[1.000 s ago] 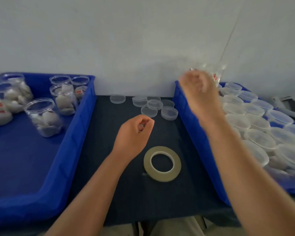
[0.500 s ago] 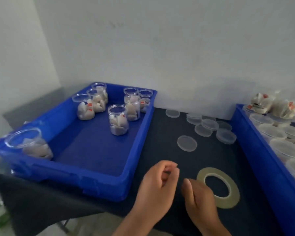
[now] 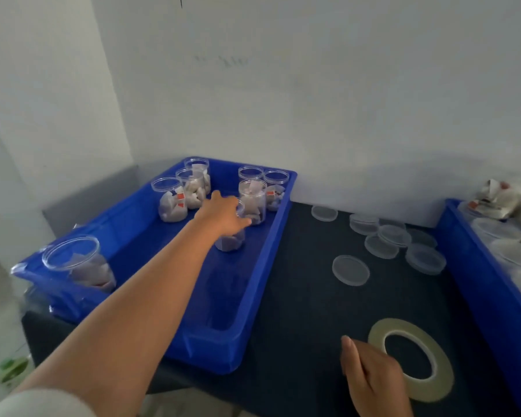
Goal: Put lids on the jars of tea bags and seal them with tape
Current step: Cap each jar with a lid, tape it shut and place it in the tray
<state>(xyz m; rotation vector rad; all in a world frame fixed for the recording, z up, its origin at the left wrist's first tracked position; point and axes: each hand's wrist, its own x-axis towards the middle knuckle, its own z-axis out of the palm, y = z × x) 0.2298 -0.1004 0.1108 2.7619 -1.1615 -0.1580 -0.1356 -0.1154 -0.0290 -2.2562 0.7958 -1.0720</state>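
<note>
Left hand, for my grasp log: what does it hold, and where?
The left hand grips a jar by its open top, fingers curled over the rim.

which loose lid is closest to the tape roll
The single lid lying flat by itself, between the tape roll and the clustered lids; those all sit farther from the roll.

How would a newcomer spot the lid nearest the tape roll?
Start on the dark mat right of the blue jar tray. Beyond the tape roll, short of the lid cluster, lies one clear round lid. It lies alone, nearest the tape.
</note>
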